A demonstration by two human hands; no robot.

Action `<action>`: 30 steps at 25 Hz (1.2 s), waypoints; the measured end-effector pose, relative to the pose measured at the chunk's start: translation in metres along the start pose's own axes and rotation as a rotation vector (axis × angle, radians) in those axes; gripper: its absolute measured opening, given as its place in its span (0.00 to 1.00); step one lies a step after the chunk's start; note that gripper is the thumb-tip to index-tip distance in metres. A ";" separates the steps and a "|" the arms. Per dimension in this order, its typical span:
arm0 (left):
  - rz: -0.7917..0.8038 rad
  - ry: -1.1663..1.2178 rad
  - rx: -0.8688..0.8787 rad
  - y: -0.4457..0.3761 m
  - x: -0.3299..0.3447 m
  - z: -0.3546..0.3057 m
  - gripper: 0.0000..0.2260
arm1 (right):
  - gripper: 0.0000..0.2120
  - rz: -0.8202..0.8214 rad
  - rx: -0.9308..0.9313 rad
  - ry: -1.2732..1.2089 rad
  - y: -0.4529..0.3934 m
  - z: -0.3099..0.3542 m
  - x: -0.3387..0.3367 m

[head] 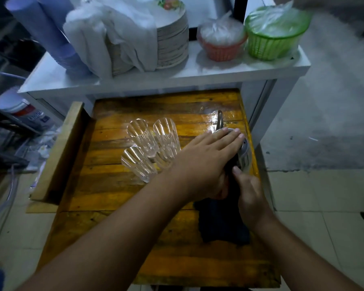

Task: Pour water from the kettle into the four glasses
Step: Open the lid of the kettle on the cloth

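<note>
- Head view: the kettle [243, 151] is a metal one, standing at the right edge of the wooden table [118, 185], its spout [219, 120] pointing away from the person.
- Left hand [206, 158] lies flat across the kettle's top, fingers pressed together and stretched over the lid, not curled round anything.
- Right hand [250, 194] is closed on a dark cloth [221, 223] bunched against the kettle's near side, most likely wrapping the handle; the handle itself is hidden.
- 4 ribbed glasses [153, 143] stand upright in a tight cluster just left of the kettle, and they look empty.
- Step in hand, as I judge it: getting a grip on the kettle, with pouring not yet begun.
- Next move calls for a firm lift by the wrapped handle, the lid steadied, then a swing left and a slow tilt over each glass in turn; the close cluster leaves little room for the spout.
- White shelf [198, 72] behind carries a stack of plates [172, 38] and 2 plastic baskets [275, 36].
- Tub [19, 106] at far left bears writing too blurred to read; no other label is legible.
</note>
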State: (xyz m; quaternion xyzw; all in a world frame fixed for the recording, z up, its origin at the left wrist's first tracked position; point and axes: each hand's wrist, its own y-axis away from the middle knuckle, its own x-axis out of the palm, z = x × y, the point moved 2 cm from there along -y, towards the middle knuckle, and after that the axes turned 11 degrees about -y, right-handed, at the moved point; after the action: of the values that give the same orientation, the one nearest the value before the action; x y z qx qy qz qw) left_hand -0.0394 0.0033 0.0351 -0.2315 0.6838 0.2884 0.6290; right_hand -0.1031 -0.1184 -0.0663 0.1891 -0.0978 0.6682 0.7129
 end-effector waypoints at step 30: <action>-0.048 0.409 -0.102 0.195 0.040 0.115 0.29 | 0.41 0.022 0.378 0.276 0.065 -0.035 0.180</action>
State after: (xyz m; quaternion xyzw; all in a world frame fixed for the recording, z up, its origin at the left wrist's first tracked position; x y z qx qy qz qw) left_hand -0.0917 0.2256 0.0110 -0.3329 0.7761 0.2547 0.4713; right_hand -0.1551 0.0627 -0.0186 0.2250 0.1255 0.7020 0.6639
